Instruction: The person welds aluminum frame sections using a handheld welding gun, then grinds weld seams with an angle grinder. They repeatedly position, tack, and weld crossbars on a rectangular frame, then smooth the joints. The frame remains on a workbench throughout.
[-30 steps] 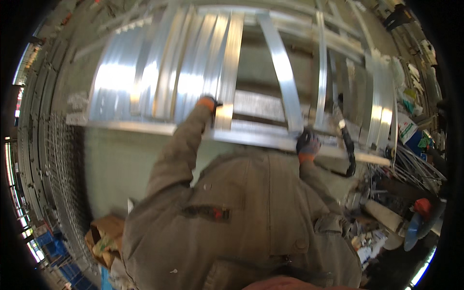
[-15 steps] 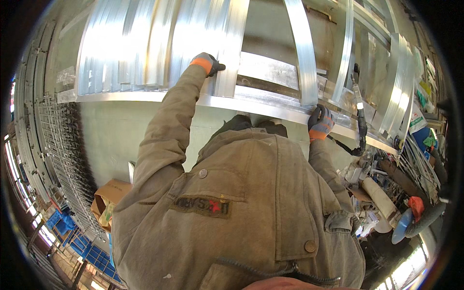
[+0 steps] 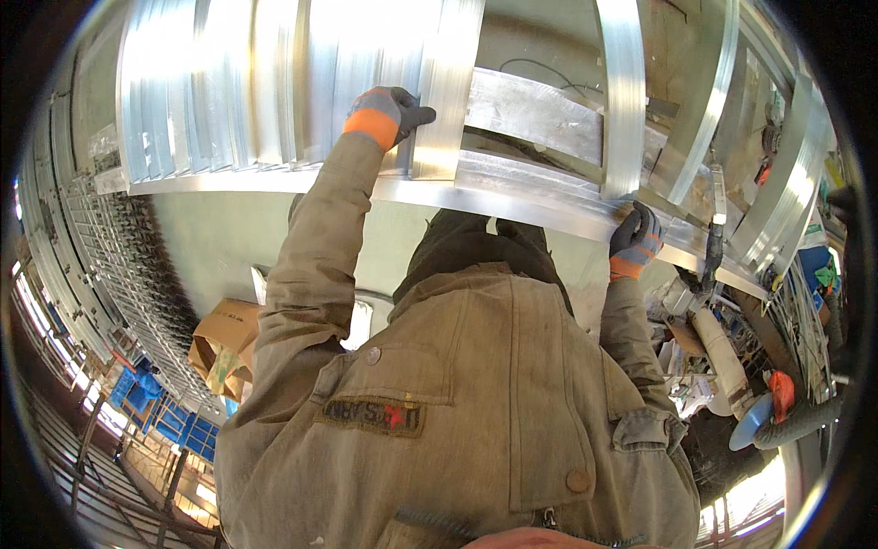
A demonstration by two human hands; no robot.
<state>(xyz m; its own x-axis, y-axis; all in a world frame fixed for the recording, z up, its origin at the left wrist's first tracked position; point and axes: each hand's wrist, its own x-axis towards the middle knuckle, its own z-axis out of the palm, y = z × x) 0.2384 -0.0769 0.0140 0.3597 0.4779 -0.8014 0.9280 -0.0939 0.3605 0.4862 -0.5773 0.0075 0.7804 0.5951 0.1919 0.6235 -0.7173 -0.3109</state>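
My left hand [image 3: 389,117], in a grey and orange glove, lies over the right part of a row of shiny metal profiles [image 3: 274,91]. Its fingers curl at the edge of the rightmost wide profile [image 3: 445,110], the thumb pointing right across it. My right hand [image 3: 637,240], gloved alike, is at the front metal rail [image 3: 540,207], fingers bent over its edge. Just left of those fingers is the near end of a single metal strip [image 3: 624,101], which crosses the open frame. What the right fingertips press on is partly hidden.
A slim black-and-silver tool [image 3: 716,220] stands against the rail at right. More metal strips [image 3: 786,174] lie beyond it. A cardboard box [image 3: 225,334] and racks of metal pieces [image 3: 128,247] are at left. A grey hose [image 3: 805,421] and clutter fill the lower right.
The view has shifted, showing more of my legs. My right hand now sits slightly right of the single strip's end. My left hand stays at the wide profile.
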